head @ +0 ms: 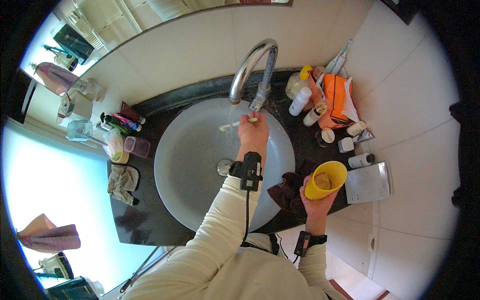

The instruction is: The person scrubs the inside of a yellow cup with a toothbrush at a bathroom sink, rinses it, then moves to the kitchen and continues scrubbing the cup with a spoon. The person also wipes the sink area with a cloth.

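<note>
My left hand (253,129) is closed around a slim pale stick (234,124), perhaps a toothbrush, over the round grey washbasin (183,150). A thin stream of water falls from the curved chrome faucet (247,71) onto the stick's far part. To the right of the basin, my right hand (318,204) holds a yellow plastic cup (316,192), tilted so that its mouth shows; a tan patch is visible inside, but what it is cannot be told. A dark brown cloth (287,191) lies at the basin's right rim beside the cup. The metal drain (224,167) shows below my left hand.
Right of the faucet stand a pump bottle (296,85), a white bottle (300,101), an orange tissue pack (334,95) and several small jars. A silver box (367,183) sits by the wall. At left are tubes, a purple container (137,146) and a grey cloth (123,182).
</note>
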Demonstrator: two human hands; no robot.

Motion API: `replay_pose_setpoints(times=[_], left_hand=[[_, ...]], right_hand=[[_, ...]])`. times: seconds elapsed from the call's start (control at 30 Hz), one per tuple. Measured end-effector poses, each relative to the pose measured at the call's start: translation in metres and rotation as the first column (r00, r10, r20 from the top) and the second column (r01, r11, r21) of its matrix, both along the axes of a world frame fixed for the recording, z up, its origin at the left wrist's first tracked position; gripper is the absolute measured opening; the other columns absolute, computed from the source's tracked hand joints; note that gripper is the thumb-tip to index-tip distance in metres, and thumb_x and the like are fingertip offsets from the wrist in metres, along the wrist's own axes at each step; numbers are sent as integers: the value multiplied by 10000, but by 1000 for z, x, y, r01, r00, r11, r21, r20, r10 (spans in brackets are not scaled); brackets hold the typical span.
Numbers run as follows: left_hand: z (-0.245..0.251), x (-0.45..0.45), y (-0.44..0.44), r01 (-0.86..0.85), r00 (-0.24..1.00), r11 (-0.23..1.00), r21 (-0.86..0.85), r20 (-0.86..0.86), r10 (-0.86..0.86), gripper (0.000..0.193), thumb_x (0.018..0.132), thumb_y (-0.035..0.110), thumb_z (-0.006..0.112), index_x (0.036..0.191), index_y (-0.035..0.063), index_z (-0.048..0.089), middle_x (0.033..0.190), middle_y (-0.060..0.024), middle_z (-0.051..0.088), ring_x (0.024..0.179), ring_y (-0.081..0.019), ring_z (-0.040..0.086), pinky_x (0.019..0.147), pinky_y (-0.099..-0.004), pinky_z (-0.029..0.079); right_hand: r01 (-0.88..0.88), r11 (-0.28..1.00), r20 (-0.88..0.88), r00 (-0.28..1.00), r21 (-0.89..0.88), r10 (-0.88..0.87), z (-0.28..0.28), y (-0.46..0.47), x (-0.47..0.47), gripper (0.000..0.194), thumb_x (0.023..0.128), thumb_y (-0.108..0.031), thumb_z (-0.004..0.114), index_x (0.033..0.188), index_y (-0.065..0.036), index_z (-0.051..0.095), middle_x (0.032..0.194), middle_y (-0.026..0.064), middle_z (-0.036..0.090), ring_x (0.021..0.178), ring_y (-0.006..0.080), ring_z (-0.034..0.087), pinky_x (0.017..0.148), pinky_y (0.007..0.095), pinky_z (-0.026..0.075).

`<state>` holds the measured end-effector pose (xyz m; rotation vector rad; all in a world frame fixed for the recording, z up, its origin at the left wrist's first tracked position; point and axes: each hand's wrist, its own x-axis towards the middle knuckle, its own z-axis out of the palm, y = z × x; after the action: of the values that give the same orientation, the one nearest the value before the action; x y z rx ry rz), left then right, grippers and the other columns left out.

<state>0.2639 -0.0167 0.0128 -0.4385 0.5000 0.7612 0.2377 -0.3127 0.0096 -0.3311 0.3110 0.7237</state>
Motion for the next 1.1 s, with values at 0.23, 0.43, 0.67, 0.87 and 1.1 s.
replay_pose_setpoints(times=[0.23, 0.43, 0.67, 0.87, 1.1], left_hand=[[-40, 51, 6, 153, 845, 824, 546, -505, 177, 156, 931, 172, 567, 1028, 60, 519, 1015, -56, 582, 945, -230, 571, 832, -388, 470], [-61, 30, 19, 486, 774, 281, 828, -557, 301, 293, 946, 178, 505, 1198, 32, 475, 1276, -98, 505, 1190, -268, 492, 974, -424, 418], [-65, -153, -5, 816, 534, 506, 281, -702, -471, 307, 993, 314, 490, 1257, 158, 471, 939, -47, 576, 622, -114, 450, 517, -280, 403], [-3, -240, 83, 959, 268, -18, 282, -929, -256, 366, 1002, 413, 465, 1207, 119, 540, 770, 20, 466, 635, -100, 429, 538, -266, 364], [41, -252, 117, 637, 130, -585, -503, -677, 724, 349, 998, 337, 457, 1168, 77, 616, 1054, -77, 629, 1023, -246, 566, 895, -396, 436]], right_hand=[[49, 999, -90, 995, 7, -48, 0, -10, 9, 728, 796, -783, 477, 1282, -242, 496, 1180, 78, 577, 1025, 309, 562, 771, 457, 456], [31, 999, -75, 997, 19, -29, 10, -5, 8, 725, 791, -781, 487, 1280, -246, 501, 1181, 79, 578, 1031, 313, 564, 792, 471, 460], [9, 999, -11, 1000, -43, -10, 11, -11, 1, 709, 796, -752, 504, 1271, -226, 516, 1183, 76, 577, 1049, 294, 561, 800, 476, 464], [-130, 990, 18, 992, 56, 129, 10, -1, -4, 736, 779, -751, 529, 1281, -212, 522, 1191, 99, 572, 1066, 319, 537, 808, 498, 475], [-268, 963, 164, 952, 29, 260, 28, 35, -23, 689, 818, -629, 594, 1293, -138, 502, 1214, 92, 530, 1118, 271, 523, 880, 454, 474]])
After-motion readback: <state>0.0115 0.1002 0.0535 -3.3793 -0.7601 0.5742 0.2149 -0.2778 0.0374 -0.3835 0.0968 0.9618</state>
